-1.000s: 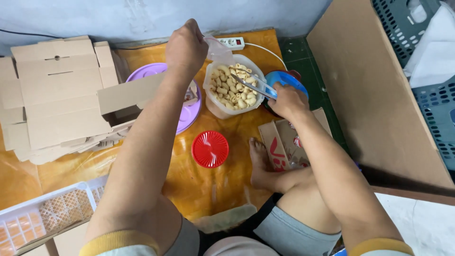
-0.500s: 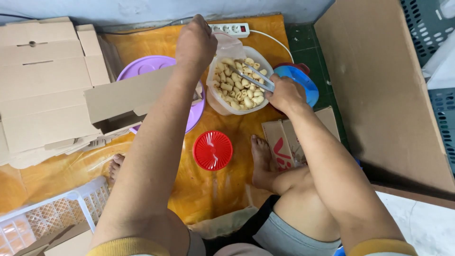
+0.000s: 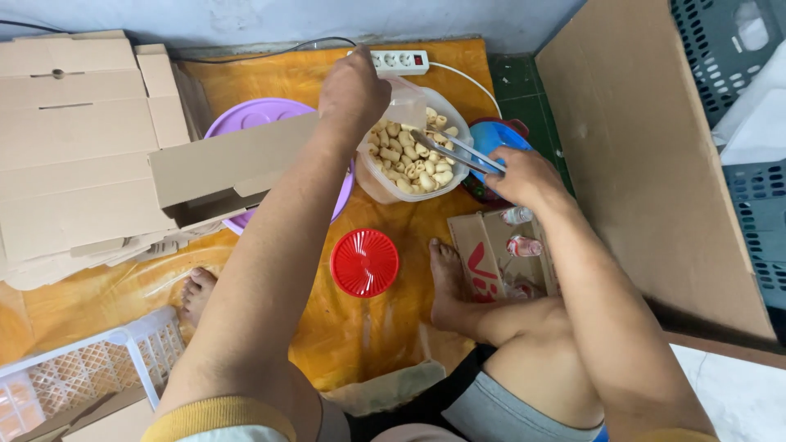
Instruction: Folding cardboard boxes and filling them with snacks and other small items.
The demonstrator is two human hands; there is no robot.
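While the left hand point(image 3: 354, 92) pinches the bag point(image 3: 407, 106), the right hand point(image 3: 524, 176) holds tongs point(image 3: 454, 149) over snacks point(image 3: 409, 151).

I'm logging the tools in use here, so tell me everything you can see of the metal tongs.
The slim silvery metal tongs have two long narrow arms. The right hand grips their rear end, which hides how the arms join. They slant up and left, tips down among the pale, short snack pieces in the clear plastic container. Whether the tips pinch a piece is unclear.

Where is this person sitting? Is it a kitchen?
Probably a home floor used for packing snacks, not a kitchen: an orange mat underfoot, flat cardboard boxes stacked beside it, and a tub of snacks in front.
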